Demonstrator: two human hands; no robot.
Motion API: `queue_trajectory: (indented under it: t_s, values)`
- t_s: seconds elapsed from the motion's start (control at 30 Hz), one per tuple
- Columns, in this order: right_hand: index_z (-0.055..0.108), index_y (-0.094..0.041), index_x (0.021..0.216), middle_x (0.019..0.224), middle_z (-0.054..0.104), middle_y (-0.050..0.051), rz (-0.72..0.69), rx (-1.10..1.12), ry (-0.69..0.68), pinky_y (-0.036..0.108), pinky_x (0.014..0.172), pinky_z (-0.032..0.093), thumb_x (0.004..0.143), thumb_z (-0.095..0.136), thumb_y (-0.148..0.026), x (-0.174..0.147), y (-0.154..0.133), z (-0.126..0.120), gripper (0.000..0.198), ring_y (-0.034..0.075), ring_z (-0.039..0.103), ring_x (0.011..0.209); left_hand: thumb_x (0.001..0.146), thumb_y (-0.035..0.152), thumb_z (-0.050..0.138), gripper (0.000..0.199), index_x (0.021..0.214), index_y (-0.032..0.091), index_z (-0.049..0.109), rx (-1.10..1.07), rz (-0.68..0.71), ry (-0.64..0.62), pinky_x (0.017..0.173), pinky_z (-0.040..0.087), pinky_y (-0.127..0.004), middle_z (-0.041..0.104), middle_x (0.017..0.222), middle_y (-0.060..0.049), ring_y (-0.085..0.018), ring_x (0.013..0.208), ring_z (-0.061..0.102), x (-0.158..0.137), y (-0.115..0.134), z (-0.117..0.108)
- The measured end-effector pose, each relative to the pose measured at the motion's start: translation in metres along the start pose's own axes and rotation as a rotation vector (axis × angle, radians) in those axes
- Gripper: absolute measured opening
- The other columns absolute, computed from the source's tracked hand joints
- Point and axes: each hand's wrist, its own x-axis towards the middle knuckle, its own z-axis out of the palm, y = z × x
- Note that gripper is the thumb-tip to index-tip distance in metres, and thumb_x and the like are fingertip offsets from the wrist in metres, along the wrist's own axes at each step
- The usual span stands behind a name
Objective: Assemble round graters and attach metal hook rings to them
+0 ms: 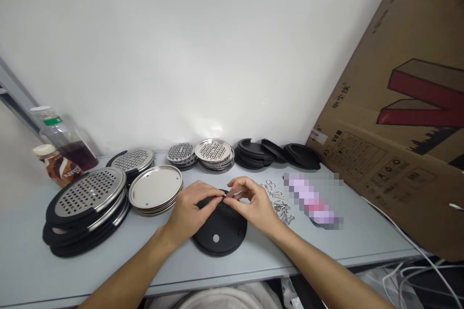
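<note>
A round black plastic base (226,234) lies near the table's front edge, with a pale round spot low on its face. Over its far rim, my left hand (195,207) and my right hand (255,205) meet fingertip to fingertip. Both are closed in a pinch around something small and shiny, too hidden to name. Just right of my right hand lies a loose pile of bent metal wire clips (279,203). To the left of my left hand is a stack of shiny round metal plates (155,186) with small holes near the rim.
Grater discs in black holders (89,195) are stacked at left. Grater plates (212,150) and black bases (253,152) line the wall. A bottle of dark liquid (74,149) and a brown jar (56,164) stand back left. At right are a blurred object (311,200) and large carton (380,169).
</note>
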Motion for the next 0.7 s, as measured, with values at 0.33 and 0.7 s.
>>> queue_trajectory:
  t_s: [0.33,0.7]
  values:
    - [0.068,-0.020,0.091,0.089,0.070,0.004,0.057,-0.043,-0.192,0.035,0.086,0.051,0.083,0.071,-0.025,0.002,-0.004,-0.007,0.010,0.018,0.065,0.086,0.088,0.009,0.064,0.020,0.099,0.023,0.074,0.039,0.162,-0.005,0.073,0.057,-0.034,0.075,0.086,-0.004,-0.019,0.081,0.067,0.000,-0.002,0.000]
    - [0.073,-0.018,0.085,0.080,0.072,0.004,0.236,0.026,-0.134,0.031,0.072,0.048,0.082,0.069,-0.040,0.007,0.007,-0.007,0.023,0.019,0.064,0.075,0.084,0.023,0.073,0.025,0.109,0.025,0.072,0.042,-0.234,-0.092,0.090,0.055,-0.039,0.075,0.103,-0.004,-0.022,0.098,0.069,-0.001,-0.003,-0.003]
